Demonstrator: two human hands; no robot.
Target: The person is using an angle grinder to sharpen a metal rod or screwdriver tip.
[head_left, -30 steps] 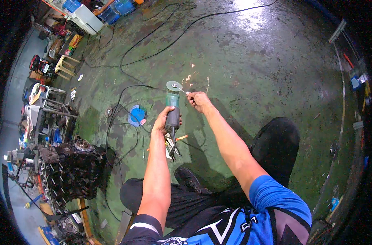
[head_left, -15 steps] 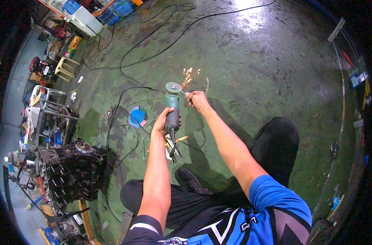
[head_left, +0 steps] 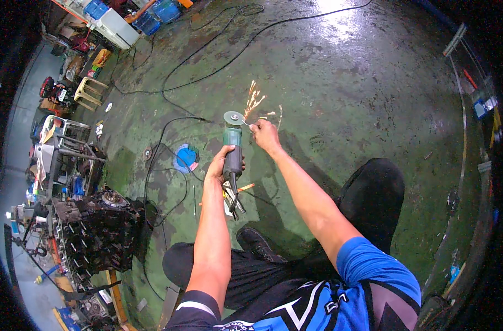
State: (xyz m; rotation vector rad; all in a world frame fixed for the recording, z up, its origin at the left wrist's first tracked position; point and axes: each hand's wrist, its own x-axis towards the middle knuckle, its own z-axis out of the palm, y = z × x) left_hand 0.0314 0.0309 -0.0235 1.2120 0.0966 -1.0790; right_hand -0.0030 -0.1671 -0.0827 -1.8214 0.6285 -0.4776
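Grinder [head_left: 233, 150] was a handheld angle type: green body, dark rear grip, grey round disc [head_left: 233, 117] at the front end, pointing away from the person. It sat in the air above the green-stained concrete floor [head_left: 362, 83], centre of view, in front of the person's knees. Black cord came out of the back end and dropped toward the floor.

Left hand [head_left: 218, 165] was wrapped tight around the grinder's dark grip, fingers closed on it. Right hand [head_left: 266, 136] was pinched shut on a small metal piece [head_left: 248, 124], too small to tell its shape, held against the disc's right edge. Orange sparks [head_left: 255, 102] sprayed up and to the right from the contact point.

Below the grinder on the floor: a few thin tools [head_left: 235, 201], 1 with an orange handle, lying loose. Left of the grinder: a blue round thing [head_left: 186, 157] on the floor, near a small dark disc [head_left: 147, 154]. Black cables [head_left: 169, 99] looped across the floor, well apart from the hands.

Containers: 2 blue water jugs [head_left: 158, 14] at the top edge next to a white box [head_left: 118, 27]; contents could not be made out. A metal rack [head_left: 64, 143] at the left held mixed clutter, too blurred to sort. A dark engine block [head_left: 100, 229] stood at lower left. A pale plastic stool [head_left: 89, 91] stood at upper left, nothing visible on it.
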